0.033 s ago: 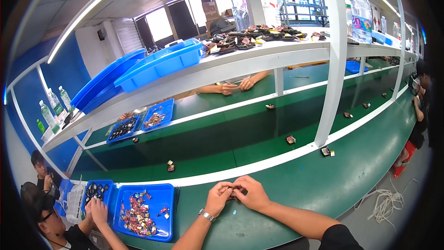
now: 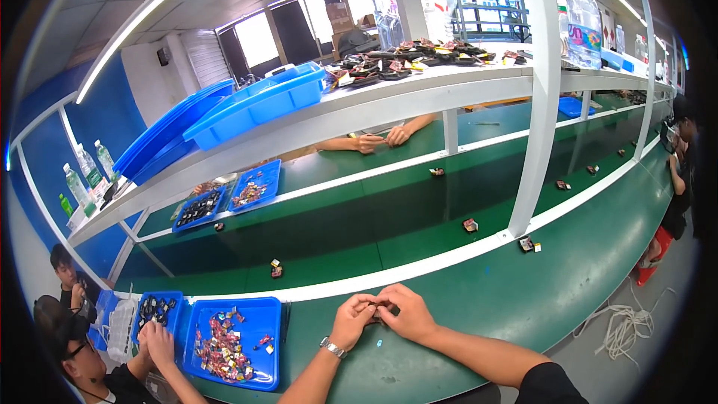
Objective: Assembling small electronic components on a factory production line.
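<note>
My left hand [image 2: 353, 322], with a metal watch on its wrist, and my right hand [image 2: 407, 314] meet over the green work surface. Between their fingertips they pinch a small dark part [image 2: 376, 313], mostly hidden by the fingers, so its kind cannot be made out. Just below the hands lies a tiny light-blue scrap [image 2: 379, 343]. Left of my forearm, a blue tray [image 2: 275, 344] holds a loose heap of small reddish and yellow pieces [image 2: 222, 352]. Beyond my hands, a small dark and reddish part with a yellow tab [image 2: 277, 268] rests on the green belt.
A co-worker's hands [image 2: 155, 340] work at the left beside a blue tray of black parts [image 2: 158, 307]. Across the belt are another person's hands [image 2: 381, 140]. A white post [image 2: 535, 105] and overhead shelf [image 2: 419, 97] stand ahead. Coiled cable [image 2: 627, 329] lies on the floor at right.
</note>
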`<state>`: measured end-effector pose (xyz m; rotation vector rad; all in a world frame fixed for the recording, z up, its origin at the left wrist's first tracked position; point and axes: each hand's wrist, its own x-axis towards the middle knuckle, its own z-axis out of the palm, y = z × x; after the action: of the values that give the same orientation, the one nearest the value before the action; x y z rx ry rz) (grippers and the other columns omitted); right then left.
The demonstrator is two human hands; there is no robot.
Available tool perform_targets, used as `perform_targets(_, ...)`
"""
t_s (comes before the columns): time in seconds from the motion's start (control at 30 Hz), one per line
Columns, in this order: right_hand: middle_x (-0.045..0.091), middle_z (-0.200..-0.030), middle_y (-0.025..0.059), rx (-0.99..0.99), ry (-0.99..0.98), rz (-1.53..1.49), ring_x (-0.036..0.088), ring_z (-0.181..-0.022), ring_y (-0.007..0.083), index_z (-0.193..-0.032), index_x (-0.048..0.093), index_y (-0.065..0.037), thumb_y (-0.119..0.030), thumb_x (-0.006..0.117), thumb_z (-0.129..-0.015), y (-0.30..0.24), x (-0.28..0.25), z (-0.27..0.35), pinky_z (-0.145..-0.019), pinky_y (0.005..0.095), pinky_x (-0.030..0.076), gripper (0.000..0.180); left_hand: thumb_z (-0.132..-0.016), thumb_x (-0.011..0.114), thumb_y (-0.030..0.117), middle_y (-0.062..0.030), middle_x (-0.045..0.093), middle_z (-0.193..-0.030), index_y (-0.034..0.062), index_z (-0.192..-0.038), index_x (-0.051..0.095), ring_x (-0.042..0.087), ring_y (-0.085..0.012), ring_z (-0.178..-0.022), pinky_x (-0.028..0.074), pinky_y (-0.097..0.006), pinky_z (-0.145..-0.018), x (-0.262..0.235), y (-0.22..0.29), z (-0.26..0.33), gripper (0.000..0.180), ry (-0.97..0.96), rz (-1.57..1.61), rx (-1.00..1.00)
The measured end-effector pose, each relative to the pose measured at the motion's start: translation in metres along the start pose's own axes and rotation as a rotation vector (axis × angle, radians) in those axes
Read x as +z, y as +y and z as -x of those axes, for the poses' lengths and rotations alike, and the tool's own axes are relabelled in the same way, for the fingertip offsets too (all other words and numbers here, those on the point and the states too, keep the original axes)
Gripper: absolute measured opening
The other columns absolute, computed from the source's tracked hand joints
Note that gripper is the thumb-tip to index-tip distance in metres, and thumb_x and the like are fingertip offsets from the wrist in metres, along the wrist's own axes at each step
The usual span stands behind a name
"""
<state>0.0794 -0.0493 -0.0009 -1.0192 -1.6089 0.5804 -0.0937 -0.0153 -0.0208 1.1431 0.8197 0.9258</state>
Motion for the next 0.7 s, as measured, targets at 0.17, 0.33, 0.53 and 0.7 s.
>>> perform_targets(0.17, 0.062, -0.098, 0.0093, -0.058, 0.03, 0.028, 0.065, -0.075, 0.0163, -0.097, 0.067, -0.003, 0.0, 0.069, -0.08, 0.002, -0.003, -0.001, -0.067, 0.027, 0.055, 0.018, -0.093, 0.055, -0.002, -0.013, 0.064, -0.115, -0.0005, -0.119, 0.053, 0.064, -0.0204, -0.103, 0.055, -0.033, -0.088, -0.002, -0.001, -0.001, 0.026, -0.12, 0.009, 0.047)
perform_targets(0.33, 0.062, -0.097, 0.0092, -0.103, 0.019, 0.007, 0.065, -0.074, 0.0159, -0.095, 0.067, -0.002, 0.002, 0.067, -0.08, 0.007, -0.001, -0.007, -0.067, 0.0267, 0.055, 0.016, -0.092, 0.057, -0.001, -0.0139, 0.064, -0.116, -0.0017, -0.12, 0.052, 0.064, -0.0209, -0.103, 0.055, -0.034, -0.087, 0.003, -0.001, 0.0, 0.028, -0.047, 0.023, 0.102)
perform_targets(0.53, 0.062, -0.092, 0.0119, 0.101, 0.284, 0.048, 0.066, -0.076, 0.021, -0.09, 0.065, 0.0, 0.006, 0.063, -0.078, 0.061, -0.002, -0.075, -0.067, 0.0313, 0.053, 0.013, -0.089, 0.059, 0.0, -0.0095, 0.068, -0.104, -0.0015, -0.111, 0.061, 0.067, -0.0151, -0.093, 0.055, -0.028, -0.077, -0.012, -0.002, -0.011, 0.021, 0.233, -0.3, 0.378)
perform_targets(0.7, 0.061, -0.096, 0.0126, 0.119, 0.357, 0.318, 0.063, -0.083, 0.0272, -0.092, 0.065, -0.001, 0.002, 0.067, -0.076, 0.121, -0.018, -0.11, -0.075, 0.0379, 0.051, 0.016, -0.085, 0.066, 0.008, -0.0045, 0.068, -0.074, 0.0017, -0.091, 0.067, 0.063, -0.009, -0.067, 0.051, -0.024, -0.064, -0.022, -0.002, -0.016, 0.009, 0.496, -0.505, 0.411)
